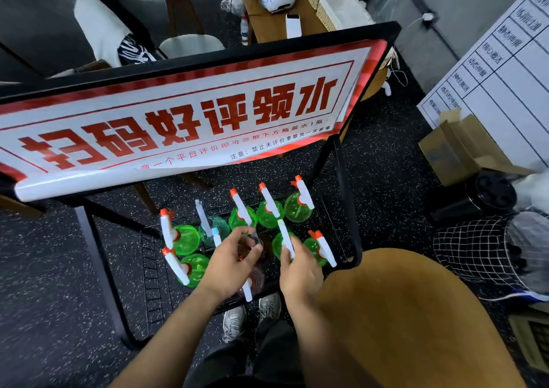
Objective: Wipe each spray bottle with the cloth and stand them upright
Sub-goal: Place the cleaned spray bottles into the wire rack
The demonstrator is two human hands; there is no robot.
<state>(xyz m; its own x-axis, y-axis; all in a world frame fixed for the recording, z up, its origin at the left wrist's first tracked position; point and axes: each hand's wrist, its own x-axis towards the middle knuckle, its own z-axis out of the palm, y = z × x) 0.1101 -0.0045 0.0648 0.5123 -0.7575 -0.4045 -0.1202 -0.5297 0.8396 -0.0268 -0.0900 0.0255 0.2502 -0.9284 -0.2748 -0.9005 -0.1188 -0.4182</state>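
Head view, looking down through a black frame rack (pixel 346 197) onto its low wire shelf (pixel 151 272). Spray bottles stand upright there in loose rows: green ones at back (pixel 269 214), far right (pixel 298 206), left (pixel 186 239) and front left (pixel 194 269), plus a pale blue-tinted one (pixel 214 227) in the middle.

Left hand (pixel 230 264) sits over a dark reddish bottle (pixel 254 277); fingers curl around something near its top, but the hand hides the contact, so the grip can't be called. Bottle body mostly hidden and blurred.

Right hand (pixel 300 272) pinches the white trigger head (pixel 285 237) of another green bottle (pixel 280 246), fingers closed narrow around it.

Cloth can't be made out.

Red-and-white banner (pixel 190 114) drapes off the rack top, covering the rear of the shelf. Brown chair back (pixel 410 322) crowds the right forearm, just beside the rack's right post. Shoes (pixel 252 316) show below the shelf's near edge. Bottles are packed close, nozzles nearly touching the hands; open wire only at the shelf's left end.
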